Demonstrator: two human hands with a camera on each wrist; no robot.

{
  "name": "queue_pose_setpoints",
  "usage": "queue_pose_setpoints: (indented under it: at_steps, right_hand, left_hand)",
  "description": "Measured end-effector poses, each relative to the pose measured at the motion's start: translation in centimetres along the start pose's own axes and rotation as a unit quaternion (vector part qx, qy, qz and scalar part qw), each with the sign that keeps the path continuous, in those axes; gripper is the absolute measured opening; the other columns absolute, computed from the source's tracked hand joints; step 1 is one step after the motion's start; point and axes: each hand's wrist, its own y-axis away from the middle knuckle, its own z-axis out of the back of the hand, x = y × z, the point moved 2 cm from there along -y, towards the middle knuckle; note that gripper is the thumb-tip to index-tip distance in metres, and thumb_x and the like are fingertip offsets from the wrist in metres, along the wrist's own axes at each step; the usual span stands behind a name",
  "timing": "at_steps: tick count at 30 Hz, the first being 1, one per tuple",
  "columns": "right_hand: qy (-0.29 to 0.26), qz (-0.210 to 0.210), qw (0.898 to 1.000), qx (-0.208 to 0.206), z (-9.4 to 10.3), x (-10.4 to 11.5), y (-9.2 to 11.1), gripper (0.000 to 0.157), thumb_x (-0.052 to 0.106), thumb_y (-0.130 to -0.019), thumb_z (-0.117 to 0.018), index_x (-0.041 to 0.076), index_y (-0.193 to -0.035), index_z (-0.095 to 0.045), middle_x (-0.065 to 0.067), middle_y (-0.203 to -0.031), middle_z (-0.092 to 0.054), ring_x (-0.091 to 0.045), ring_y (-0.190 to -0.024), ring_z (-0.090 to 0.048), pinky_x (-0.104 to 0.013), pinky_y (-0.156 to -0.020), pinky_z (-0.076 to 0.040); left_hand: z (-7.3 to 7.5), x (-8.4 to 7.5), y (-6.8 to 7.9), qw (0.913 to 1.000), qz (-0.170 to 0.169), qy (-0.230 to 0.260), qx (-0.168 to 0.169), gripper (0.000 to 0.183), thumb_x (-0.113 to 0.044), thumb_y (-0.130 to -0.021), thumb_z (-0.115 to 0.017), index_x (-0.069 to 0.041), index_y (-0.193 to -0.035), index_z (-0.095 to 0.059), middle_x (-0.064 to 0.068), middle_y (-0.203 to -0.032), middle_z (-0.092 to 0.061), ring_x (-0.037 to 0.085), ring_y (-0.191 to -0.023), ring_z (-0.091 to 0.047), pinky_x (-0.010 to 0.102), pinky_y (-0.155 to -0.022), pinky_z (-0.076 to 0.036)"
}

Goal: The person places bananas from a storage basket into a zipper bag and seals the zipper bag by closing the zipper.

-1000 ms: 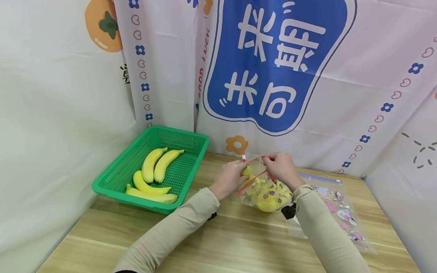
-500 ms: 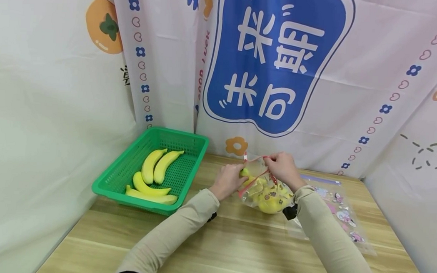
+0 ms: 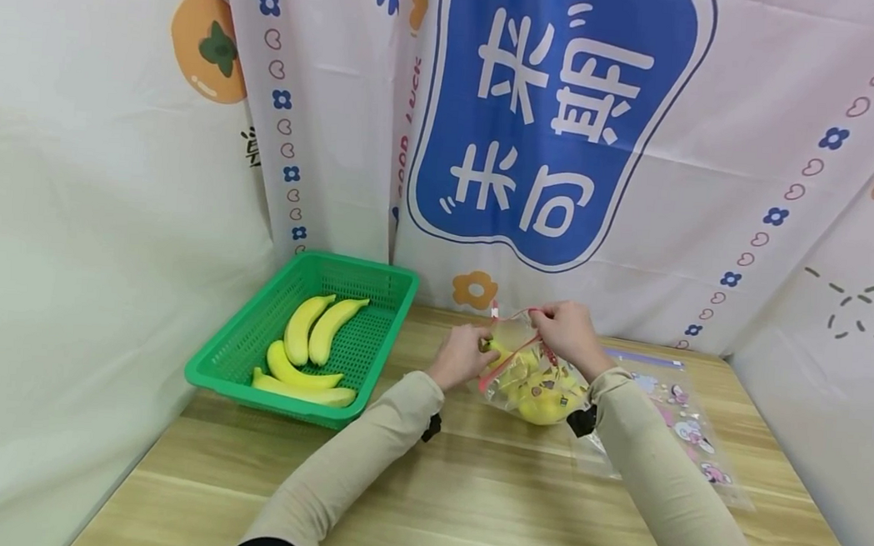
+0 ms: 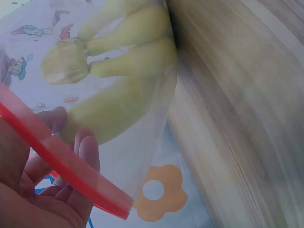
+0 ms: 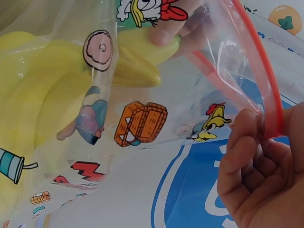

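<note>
A clear zip bag (image 3: 550,390) with a red-edged mouth and cartoon prints lies on the table, bulging with several yellow bananas (image 5: 42,95). My left hand (image 3: 462,356) reaches in at the mouth. Its fingertips grip the end of a banana (image 4: 111,114), seen through the plastic in the left wrist view. The right wrist view shows the left thumb and fingers (image 5: 187,35) around that tip, inside the bag. With my right hand (image 3: 566,338) I pinch the red zip edge (image 5: 266,80), and the mouth gapes between the two hands.
To the left, a green plastic basket (image 3: 209,368) holds several more bananas (image 3: 303,377). Another printed clear bag (image 3: 687,422) with a purple zip lies flat on the right, partly under the right forearm. A printed cloth (image 3: 437,265) hangs behind the wooden table (image 3: 468,509).
My left hand has shifted slightly to the right at the bag's mouth, and the banana tip shows less. The right hand keeps hold of the zip edge, almost still.
</note>
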Motion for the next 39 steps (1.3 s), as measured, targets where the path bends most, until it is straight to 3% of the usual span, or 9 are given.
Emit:
queue_pose_setpoints:
  at_steps: [3, 9, 13, 17, 20, 23, 27, 34, 39]
  right_hand:
    - [0.0, -0.004, 1.0, -0.003, 0.0, 0.0, 0.0, 0.039, 0.025, -0.097, -0.049, 0.007, -0.069, -0.069, -0.005, -0.049, -0.053, -0.018, -0.041, -0.047, -0.031, -0.044, -0.042]
    - [-0.002, -0.001, 1.0, -0.006, 0.1, -0.1, 0.2, 0.042, 0.025, -0.097, -0.048, 0.007, -0.063, -0.065, -0.003, -0.047, -0.05, -0.017, -0.041, -0.045, -0.031, -0.044, -0.04]
    - [0.0, 0.002, 1.0, -0.009, 0.2, -0.3, 0.2, 0.041, 0.025, -0.097, -0.049, 0.007, -0.064, -0.066, -0.002, -0.047, -0.05, -0.017, -0.041, -0.046, -0.031, -0.046, -0.041]
    - [-0.001, 0.004, 1.0, -0.012, 0.2, -0.5, 0.2, 0.04, 0.025, -0.096, -0.05, 0.008, -0.063, -0.065, -0.002, -0.047, -0.05, -0.017, -0.041, -0.045, -0.031, -0.046, -0.041]
    - [0.0, 0.004, 1.0, -0.012, 0.3, -0.6, 0.2, 0.039, 0.025, -0.096, -0.05, 0.007, -0.067, -0.068, -0.002, -0.047, -0.05, -0.017, -0.042, -0.046, -0.031, -0.048, -0.042]
    - [0.003, 0.005, 1.0, -0.01, 0.4, -0.7, 0.2, 0.039, 0.026, -0.096, -0.05, 0.007, -0.067, -0.068, -0.002, -0.048, -0.051, -0.017, -0.043, -0.047, -0.031, -0.049, -0.042]
    - [0.005, 0.001, 1.0, -0.004, 0.3, -0.7, 0.2, 0.04, 0.026, -0.096, -0.05, 0.008, -0.063, -0.065, -0.002, -0.049, -0.052, -0.017, -0.043, -0.047, -0.031, -0.049, -0.042]
    - [0.002, -0.007, 1.0, 0.003, 0.2, -0.5, 0.3, 0.041, 0.026, -0.096, -0.049, 0.009, -0.062, -0.063, -0.007, -0.051, -0.055, -0.017, -0.042, -0.049, -0.031, -0.05, -0.043]
    - [-0.001, -0.006, 1.0, 0.005, 0.2, -0.4, 0.4, 0.042, 0.026, -0.096, -0.049, 0.009, -0.06, -0.061, -0.007, -0.051, -0.055, -0.017, -0.041, -0.049, -0.032, -0.049, -0.044]
  left_hand:
    - [-0.1, 0.1, -0.1, 0.9998, 0.0, 0.019, 0.002, 0.021, -0.013, -0.089, -0.067, -0.002, -0.107, -0.069, 0.007, -0.085, -0.07, 0.005, -0.054, -0.06, 0.016, -0.05, -0.047]
    - [-0.1, 0.1, -0.2, 0.9994, -0.032, 0.01, 0.01, 0.017, -0.003, -0.089, -0.06, -0.002, -0.102, -0.071, 0.008, -0.093, -0.071, 0.014, -0.079, -0.067, 0.021, -0.066, -0.053]
    - [0.4, -0.1, -0.1, 0.9972, -0.044, 0.029, 0.054, 0.015, -0.008, -0.091, -0.059, -0.005, -0.098, -0.073, 0.005, -0.092, -0.07, 0.015, -0.084, -0.065, 0.025, -0.072, -0.052]
    - [1.9, -0.4, 0.2, 0.9899, -0.037, 0.061, 0.123, 0.017, -0.013, -0.095, -0.056, -0.007, -0.097, -0.072, 0.002, -0.09, -0.069, 0.012, -0.079, -0.062, 0.024, -0.069, -0.05]
    - [3.6, -0.5, 0.3, 0.983, -0.018, 0.067, 0.17, 0.018, -0.016, -0.096, -0.055, -0.008, -0.097, -0.071, 0.003, -0.087, -0.067, 0.011, -0.074, -0.059, 0.024, -0.063, -0.049]
    - [5.4, -0.1, 0.4, 0.9803, -0.006, 0.06, 0.188, 0.019, -0.018, -0.096, -0.054, -0.009, -0.094, -0.07, 0.005, -0.084, -0.066, 0.011, -0.07, -0.058, 0.025, -0.057, -0.047]
    - [7.5, 1.1, 0.4, 0.9814, 0.015, 0.056, 0.183, 0.02, -0.018, -0.097, -0.053, -0.008, -0.091, -0.069, 0.008, -0.084, -0.067, 0.015, -0.071, -0.059, 0.026, -0.057, -0.046]
    - [10.5, 4.5, 0.1, 0.9741, 0.108, 0.103, 0.169, 0.021, -0.019, -0.097, -0.051, -0.005, -0.093, -0.067, 0.006, -0.086, -0.065, 0.02, -0.08, -0.063, 0.033, -0.067, -0.054]
    - [12.3, 7.0, 0.0, 0.9717, 0.146, 0.095, 0.16, 0.021, -0.02, -0.096, -0.052, -0.003, -0.097, -0.064, 0.011, -0.093, -0.065, 0.024, -0.086, -0.063, 0.041, -0.075, -0.054]
